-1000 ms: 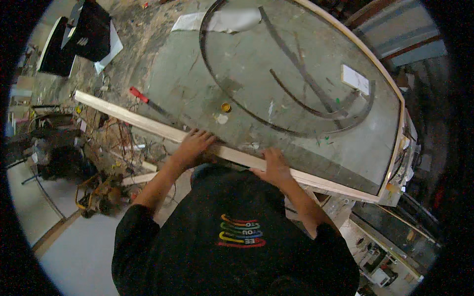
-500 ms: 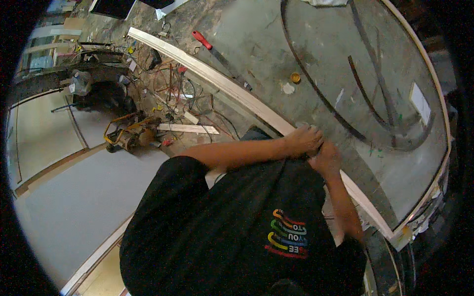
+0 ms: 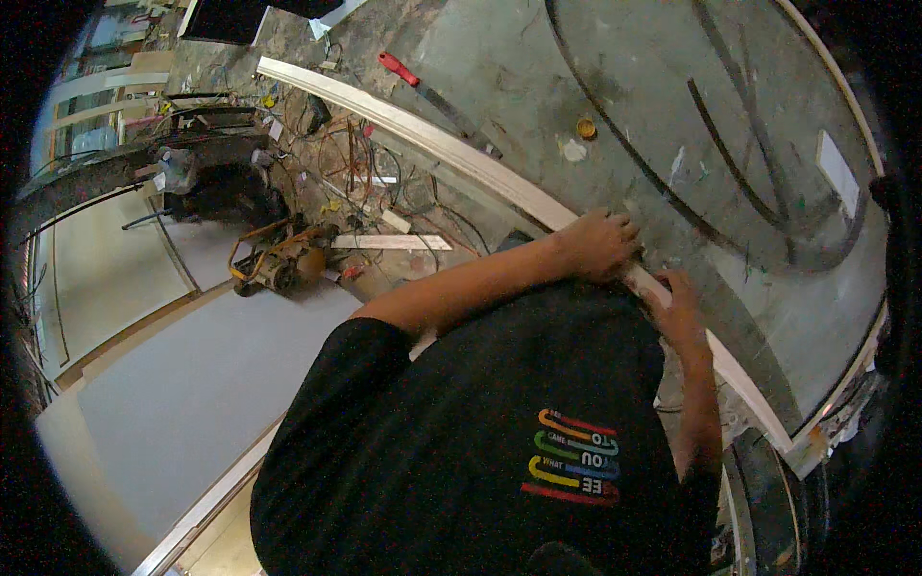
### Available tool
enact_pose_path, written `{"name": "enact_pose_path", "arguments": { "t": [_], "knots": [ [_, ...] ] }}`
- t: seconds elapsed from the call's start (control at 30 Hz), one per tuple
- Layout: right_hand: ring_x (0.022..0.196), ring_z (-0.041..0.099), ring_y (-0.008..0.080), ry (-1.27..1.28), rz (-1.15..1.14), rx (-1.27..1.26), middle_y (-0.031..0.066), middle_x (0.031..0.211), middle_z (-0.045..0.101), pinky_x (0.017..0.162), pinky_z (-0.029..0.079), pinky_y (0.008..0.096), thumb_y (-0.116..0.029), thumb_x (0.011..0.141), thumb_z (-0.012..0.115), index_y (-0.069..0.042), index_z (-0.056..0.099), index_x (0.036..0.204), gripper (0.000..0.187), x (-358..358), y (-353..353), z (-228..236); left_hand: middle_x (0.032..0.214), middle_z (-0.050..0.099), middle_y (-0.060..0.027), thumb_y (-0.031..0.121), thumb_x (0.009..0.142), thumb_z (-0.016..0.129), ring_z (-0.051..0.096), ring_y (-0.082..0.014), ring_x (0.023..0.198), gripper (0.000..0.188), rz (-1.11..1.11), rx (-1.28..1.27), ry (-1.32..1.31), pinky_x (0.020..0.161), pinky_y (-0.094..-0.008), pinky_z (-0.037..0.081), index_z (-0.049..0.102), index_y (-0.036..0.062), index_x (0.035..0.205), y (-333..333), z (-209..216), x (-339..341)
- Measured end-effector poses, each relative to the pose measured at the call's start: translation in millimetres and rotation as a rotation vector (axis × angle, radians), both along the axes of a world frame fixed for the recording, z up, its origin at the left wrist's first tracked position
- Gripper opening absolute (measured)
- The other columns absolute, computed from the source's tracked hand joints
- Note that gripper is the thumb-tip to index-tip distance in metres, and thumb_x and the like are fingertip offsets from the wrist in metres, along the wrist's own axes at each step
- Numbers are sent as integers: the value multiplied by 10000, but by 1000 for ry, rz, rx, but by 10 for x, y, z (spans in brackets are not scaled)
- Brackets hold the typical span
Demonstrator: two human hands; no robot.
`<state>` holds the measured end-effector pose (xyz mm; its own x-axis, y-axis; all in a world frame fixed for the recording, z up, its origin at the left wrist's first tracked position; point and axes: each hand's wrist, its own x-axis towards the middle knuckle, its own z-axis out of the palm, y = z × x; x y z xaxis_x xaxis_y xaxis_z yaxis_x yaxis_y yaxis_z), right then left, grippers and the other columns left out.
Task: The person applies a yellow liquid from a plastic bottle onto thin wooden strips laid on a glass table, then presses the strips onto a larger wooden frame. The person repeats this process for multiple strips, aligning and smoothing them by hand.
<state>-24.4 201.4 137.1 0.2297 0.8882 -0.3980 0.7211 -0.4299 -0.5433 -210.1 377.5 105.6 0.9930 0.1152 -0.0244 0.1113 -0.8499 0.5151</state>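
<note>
A long pale wooden strip (image 3: 490, 179) runs diagonally along the near edge of a grey work surface (image 3: 615, 58), from the upper left to the lower right. My left hand (image 3: 597, 246) lies across the strip near its middle, its fingers curled over the far side. Just to the right, my right hand (image 3: 680, 312) grips the strip, fingers bent at its edge. A short bare stretch of wood shows between the two hands. Whether anything small sits under my left palm is hidden.
On the grey surface lie a red-handled saw (image 3: 400, 69), a small yellow round tin (image 3: 586, 128), dark curved strips (image 3: 634, 173) and a white rectangular piece (image 3: 838, 175). Tangled cables (image 3: 360, 158), a yellow-framed machine (image 3: 279, 259) and a short wooden piece (image 3: 394, 242) are at left.
My hands were close together on the strip; they are now apart, with wood showing between them. My right hand has shifted right and nearer the edge. The whole view has shifted slightly.
</note>
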Motion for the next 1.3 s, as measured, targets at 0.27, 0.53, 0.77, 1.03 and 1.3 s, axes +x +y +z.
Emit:
{"name": "enact_pose_path", "arguments": {
  "t": [0.27,0.53,0.77,1.03,1.3],
  "knots": [
    [1130,628,379,30,34,-224,179,1210,663,998,489,456,-324,809,811,-58,684,1205,494,192,85,152,1017,734,-166,244,826,726,701,-397,943,275,195,-186,348,781,-522,568,766,174,1089,-96,33,286],
    [1243,575,374,-18,35,-160,159,1303,626,1087,435,498,-525,841,753,-94,679,1257,604,85,-88,-25,1059,718,-120,241,825,780,658,-339,1009,324,284,-182,331,846,-451,556,771,185,1144,-81,295,223],
    [1198,594,339,-371,-335,449,118,1284,645,1037,450,505,-400,852,779,-142,701,1203,443,758,-1264,-123,1223,646,-154,293,822,794,558,-397,1224,540,192,17,189,1035,-531,445,633,156,1320,-347,176,348],
    [1175,576,366,-841,-526,285,109,1225,637,1042,445,532,-429,874,746,-133,676,1157,416,3680,-4458,-169,1281,633,-141,155,912,701,533,-343,1195,436,287,-165,300,1098,-490,375,627,115,1340,-1000,451,697],
    [600,527,271,-544,-440,403,49,677,513,531,411,424,-366,745,800,-137,589,636,331,4203,-4714,-412,1344,619,-136,161,948,677,528,-309,1224,387,881,-296,760,1100,-459,389,620,51,1315,-1338,291,1241]
  ]
}}
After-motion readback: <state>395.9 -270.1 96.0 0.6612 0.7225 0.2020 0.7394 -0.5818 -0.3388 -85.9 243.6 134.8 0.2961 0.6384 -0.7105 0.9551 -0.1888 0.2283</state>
